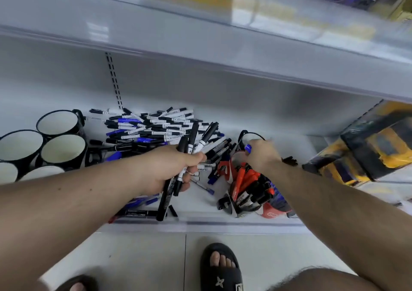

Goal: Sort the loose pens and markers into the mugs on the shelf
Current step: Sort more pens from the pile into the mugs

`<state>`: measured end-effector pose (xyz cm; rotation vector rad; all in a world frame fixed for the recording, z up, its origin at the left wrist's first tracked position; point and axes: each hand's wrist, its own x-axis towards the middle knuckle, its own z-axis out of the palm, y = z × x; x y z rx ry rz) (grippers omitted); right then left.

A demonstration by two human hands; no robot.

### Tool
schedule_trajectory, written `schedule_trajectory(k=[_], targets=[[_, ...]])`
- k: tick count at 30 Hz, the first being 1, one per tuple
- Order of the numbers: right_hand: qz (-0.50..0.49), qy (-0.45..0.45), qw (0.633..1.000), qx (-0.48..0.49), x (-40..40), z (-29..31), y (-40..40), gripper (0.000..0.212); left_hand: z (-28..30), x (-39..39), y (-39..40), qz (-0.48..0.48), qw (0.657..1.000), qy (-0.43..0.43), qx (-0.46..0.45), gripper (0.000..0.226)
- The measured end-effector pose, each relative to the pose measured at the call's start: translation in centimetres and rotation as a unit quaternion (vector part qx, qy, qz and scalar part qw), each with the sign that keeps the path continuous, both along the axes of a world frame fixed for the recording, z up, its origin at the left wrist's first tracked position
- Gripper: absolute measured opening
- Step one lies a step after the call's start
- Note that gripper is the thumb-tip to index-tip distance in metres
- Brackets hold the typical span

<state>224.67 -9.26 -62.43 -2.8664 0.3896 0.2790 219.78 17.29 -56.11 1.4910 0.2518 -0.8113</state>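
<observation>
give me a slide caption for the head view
Left hand grips black markers; right hand holds a blue-capped pen over mugs.

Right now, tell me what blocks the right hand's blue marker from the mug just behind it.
Nothing visible does. The right hand holds the blue marker right at the rim of the mug.

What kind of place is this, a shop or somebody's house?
Probably a shop. White metal shelving has a slotted back rail, a big pile of identical markers lies loose on it, several matching mugs stand together, and boxed yellow toy cars sit beside them.
</observation>
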Motion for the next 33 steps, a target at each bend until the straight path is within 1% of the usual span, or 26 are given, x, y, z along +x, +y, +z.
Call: schedule_trajectory(k=[2, 5, 6, 7, 8, 9, 10, 11, 12, 13, 14, 16, 18, 19, 20, 23, 24, 25, 27, 29, 31, 33], targets=[[0.017, 0.015, 0.999, -0.024, 0.2, -0.1, 0.1, 0.038, 0.0, 0.1, 0.3, -0.003, 1.000, 0.003, 0.000, 0.020], [0.009, 0.011, 0.999, -0.034, 0.6, 1.1, 0.5, 0.036, 0.2, 0.0, 0.7, -0.006, 1.000, 0.009, -0.010, 0.019], [-0.018, -0.004, 1.000, -0.011, 0.7, 1.9, 0.8, 0.038, 0.3, -0.1, 0.8, -0.010, 1.000, 0.012, -0.019, 0.019], [-0.055, -0.023, 0.998, 0.036, 0.8, 2.9, 1.5, 0.040, 0.5, -0.1, 1.0, -0.012, 0.999, 0.016, -0.030, 0.019], [-0.107, -0.038, 0.986, 0.123, 0.8, 4.1, 2.3, 0.041, 0.8, -0.2, 1.3, -0.013, 0.999, 0.021, -0.042, 0.019], [-0.164, -0.044, 0.953, 0.249, 0.6, 5.4, 3.3, 0.041, 1.2, -0.3, 1.5, -0.013, 0.998, 0.026, -0.051, 0.019], [-0.214, -0.035, 0.898, 0.382, 0.4, 6.6, 4.3, 0.039, 1.5, -0.4, 1.9, -0.011, 0.998, 0.028, -0.055, 0.018], [-0.243, -0.025, 0.841, 0.483, 0.1, 7.7, 5.2, 0.036, 1.8, -0.6, 2.3, -0.008, 0.998, 0.028, -0.057, 0.018], [-0.251, -0.012, 0.799, 0.546, -0.4, 8.7, 6.2, 0.031, 2.1, -0.8, 2.7, -0.005, 0.998, 0.027, -0.061, 0.018], [-0.242, 0.003, 0.777, 0.581, -0.9, 9.5, 7.3, 0.027, 2.3, -1.0, 3.2, -0.001, 0.997, 0.027, -0.067, 0.018], [-0.224, 0.017, 0.766, 0.602, -1.5, 10.2, 8.4, 0.022, 2.4, -1.2, 3.7, 0.003, 0.997, 0.026, -0.074, 0.019], [-0.190, 0.034, 0.755, 0.627, -2.5, 11.3, 10.6, 0.018, 2.7, -1.6, 4.8, 0.010, 0.996, 0.025, -0.082, 0.020], [-0.174, 0.038, 0.746, 0.641, -3.5, 12.5, 12.8, 0.018, 3.2, -2.1, 5.8, 0.023, 0.995, 0.020, -0.090, 0.020], [-0.163, 0.035, 0.753, 0.636, -4.1, 13.1, 13.9, 0.019, 3.6, -2.3, 6.2, 0.034, 0.995, 0.012, -0.095, 0.020], [-0.144, 0.029, 0.773, 0.617, -4.7, 13.6, 14.9, 0.020, 3.9, -2.3, 6.7, 0.049, 0.994, -0.002, -0.096, 0.018], [-0.035, 0.034, 0.867, 0.496, -6.8, 14.9, 17.5, 0.017, 4.8, -2.1, 8.0, 0.106, 0.989, -0.054, -0.088, 0.018], [-0.003, 0.041, 0.889, 0.457, -7.4, 15.2, 18.4, 0.018, 5.0, -2.0, 8.5, 0.117, 0.987, -0.063, -0.088, 0.020], [0.018, 0.045, 0.904, 0.424, -7.7, 15.5, 19.1, 0.023, 5.2, -2.1, 9.0, 0.116, 0.987, -0.067, -0.087, 0.023], [0.050, 0.051, 0.924, 0.375, -8.0, 15.8, 20.6, 0.036, 5.4, -2.5, 10.0, 0.082, 0.991, -0.077, -0.068, 0.028], [0.083, 0.056, 0.935, 0.340, -8.0, 15.9, 22.0, 0.043, 5.4, -3.0, 11.2, 0.046, 0.994, -0.088, -0.041, 0.032], [0.118, 0.062, 0.936, 0.325, -7.8, 15.8, 23.3, 0.043, 5.4, -3.4, 12.6, 0.026, 0.994, -0.101, -0.028, 0.034], [0.170, 0.060, 0.941, 0.285, -7.3, 15.9, 24.4, 0.037, 5.5, -3.4, 14.1, 0.031, 0.993, -0.115, -0.022, 0.028]])
